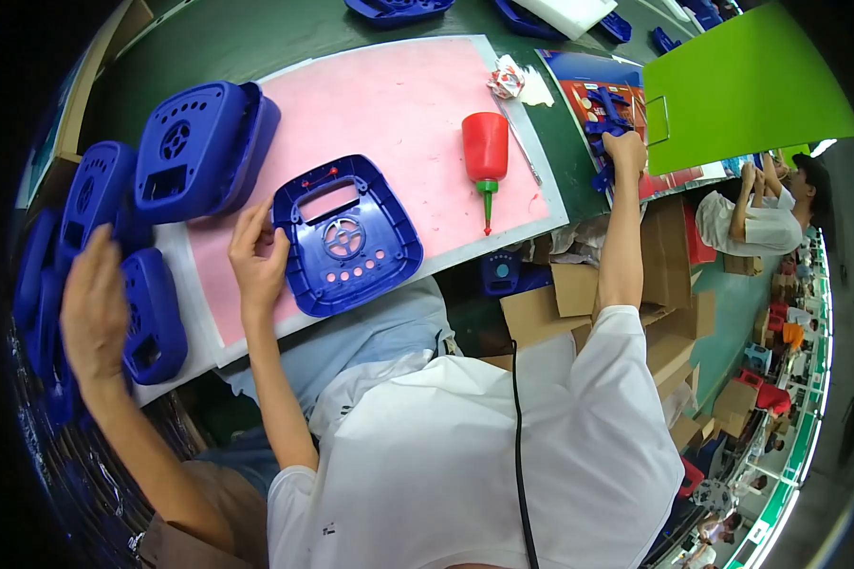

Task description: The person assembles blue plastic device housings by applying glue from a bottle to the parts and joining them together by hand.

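At the left edge of a blue plastic housing, my left hand is closed with thumb and fingers on the rim. The housing lies inner side up on a pink sheet, showing a rectangular window, a round grille, a row of holes and red spots near its far edge. My right hand is stretched out to the far right, fingers closed at a pile of small blue plastic parts; its fingertips are partly hidden. Between my hands is a red squeeze bottle with a green nozzle, its tip toward me.
Blue housings are stacked at the left, where a co-worker's hand is blurred. A crumpled wrapper ball and a thin rod lie by the sheet's right edge. A green board rises far right; cardboard boxes stand below the table.
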Action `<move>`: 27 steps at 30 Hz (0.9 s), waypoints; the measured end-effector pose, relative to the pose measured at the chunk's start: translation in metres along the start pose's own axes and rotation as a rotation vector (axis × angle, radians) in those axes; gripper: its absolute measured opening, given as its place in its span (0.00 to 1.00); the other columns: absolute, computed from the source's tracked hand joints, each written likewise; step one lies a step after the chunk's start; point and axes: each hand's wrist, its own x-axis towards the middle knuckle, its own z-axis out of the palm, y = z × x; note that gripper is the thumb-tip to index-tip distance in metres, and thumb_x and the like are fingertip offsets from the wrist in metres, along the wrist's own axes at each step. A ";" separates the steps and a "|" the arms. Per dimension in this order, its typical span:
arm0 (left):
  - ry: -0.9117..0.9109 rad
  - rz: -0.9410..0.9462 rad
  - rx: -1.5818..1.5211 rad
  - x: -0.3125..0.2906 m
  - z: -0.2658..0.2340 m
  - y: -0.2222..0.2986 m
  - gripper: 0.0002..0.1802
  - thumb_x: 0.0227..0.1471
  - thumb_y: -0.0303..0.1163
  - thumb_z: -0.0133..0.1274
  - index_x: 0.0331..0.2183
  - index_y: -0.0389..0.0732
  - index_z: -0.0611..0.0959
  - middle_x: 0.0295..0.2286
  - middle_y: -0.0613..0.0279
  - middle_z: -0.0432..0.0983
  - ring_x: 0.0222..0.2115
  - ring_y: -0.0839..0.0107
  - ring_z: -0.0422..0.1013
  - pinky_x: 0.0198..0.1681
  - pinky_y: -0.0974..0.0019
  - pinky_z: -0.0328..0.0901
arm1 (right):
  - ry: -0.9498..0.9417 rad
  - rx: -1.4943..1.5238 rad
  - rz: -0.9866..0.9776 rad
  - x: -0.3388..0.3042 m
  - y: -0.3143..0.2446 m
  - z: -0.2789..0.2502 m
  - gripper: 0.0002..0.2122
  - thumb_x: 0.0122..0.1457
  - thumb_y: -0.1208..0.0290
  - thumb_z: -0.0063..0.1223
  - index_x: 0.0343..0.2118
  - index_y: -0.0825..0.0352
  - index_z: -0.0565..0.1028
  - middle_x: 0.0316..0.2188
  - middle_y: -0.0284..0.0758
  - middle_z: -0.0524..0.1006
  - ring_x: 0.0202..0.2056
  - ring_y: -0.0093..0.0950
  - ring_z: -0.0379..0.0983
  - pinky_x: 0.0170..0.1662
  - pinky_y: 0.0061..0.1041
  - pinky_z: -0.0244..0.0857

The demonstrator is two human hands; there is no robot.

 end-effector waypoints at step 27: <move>-0.005 0.015 -0.093 0.002 -0.007 0.005 0.25 0.41 0.18 0.53 0.46 0.34 0.78 0.36 0.59 0.73 0.26 0.75 0.69 0.30 0.73 0.67 | -0.127 0.848 -1.685 -0.297 -0.226 -0.035 0.14 0.48 0.78 0.61 0.41 0.66 0.79 0.40 0.40 0.78 0.39 0.36 0.76 0.42 0.30 0.71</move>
